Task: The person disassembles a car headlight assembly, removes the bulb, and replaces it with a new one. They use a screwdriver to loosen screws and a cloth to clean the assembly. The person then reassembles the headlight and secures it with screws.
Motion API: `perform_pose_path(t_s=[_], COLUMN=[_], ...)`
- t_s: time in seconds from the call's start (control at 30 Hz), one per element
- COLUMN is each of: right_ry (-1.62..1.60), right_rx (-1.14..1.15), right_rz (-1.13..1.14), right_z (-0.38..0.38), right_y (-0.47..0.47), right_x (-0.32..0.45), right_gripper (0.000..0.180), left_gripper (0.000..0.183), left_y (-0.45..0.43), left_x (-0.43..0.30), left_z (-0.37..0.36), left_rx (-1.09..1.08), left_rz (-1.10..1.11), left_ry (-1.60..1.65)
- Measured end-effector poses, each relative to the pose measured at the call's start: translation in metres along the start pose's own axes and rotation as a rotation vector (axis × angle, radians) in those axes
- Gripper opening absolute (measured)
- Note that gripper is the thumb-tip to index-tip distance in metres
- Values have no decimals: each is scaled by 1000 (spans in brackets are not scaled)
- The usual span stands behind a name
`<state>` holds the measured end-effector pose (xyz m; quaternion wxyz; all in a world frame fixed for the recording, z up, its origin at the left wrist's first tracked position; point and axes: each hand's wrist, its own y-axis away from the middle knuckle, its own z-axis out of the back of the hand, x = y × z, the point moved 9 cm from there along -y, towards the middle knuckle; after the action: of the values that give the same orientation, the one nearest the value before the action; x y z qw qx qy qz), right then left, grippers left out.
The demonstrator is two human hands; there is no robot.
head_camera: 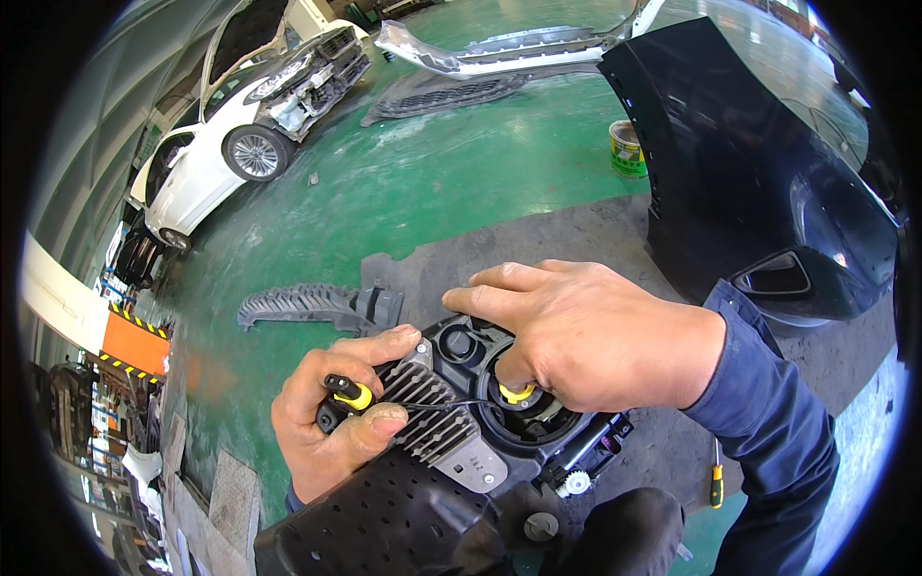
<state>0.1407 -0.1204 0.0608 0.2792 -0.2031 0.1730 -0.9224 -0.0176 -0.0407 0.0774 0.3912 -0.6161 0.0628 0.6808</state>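
A black car headlight assembly lies before me with its back upward, showing a finned metal heat sink and a round opening. My left hand curls around a black connector with a yellow ring at the heat sink's left side. A thin dark wire crosses the fins towards the opening. My right hand reaches into that opening, one digit touching a yellow-ringed fitting; its other fingers extend over the housing. Whether it grips the fitting is hidden.
A dark body panel stands at right, near a paint can. A screwdriver lies below my right sleeve. Beyond the headlight are a ribbed black plastic part, a bumper and a white car with its front stripped.
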Motion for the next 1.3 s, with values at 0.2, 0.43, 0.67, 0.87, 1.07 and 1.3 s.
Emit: perform_pose_path(t_s=[0.2,0.43,0.67,0.87,1.07,1.3], right_ry=[-172,-135,-75,-48,-26,2], right_rx=[-106,-109,0,22,2,-90], right_rz=[-10,-73,-96,-125,-144,-105], right_z=[14,40,15,10,6,7], right_y=[3,22,27,28,28,24], right_x=[-3,-11,3,6,7,10], right_gripper=[8,18,21,22,24,27], left_gripper=[35,38,33,32,33,32], left_y=[3,2,2,-1,-1,-4], left_x=[2,1,-1,-1,0,-1], left_z=[2,3,0,-1,-3,2], left_rx=[-24,-6,34,73,68,58], left_rz=[17,3,-16,-64,-134,-78], left_ry=[5,6,56,78,62,-12])
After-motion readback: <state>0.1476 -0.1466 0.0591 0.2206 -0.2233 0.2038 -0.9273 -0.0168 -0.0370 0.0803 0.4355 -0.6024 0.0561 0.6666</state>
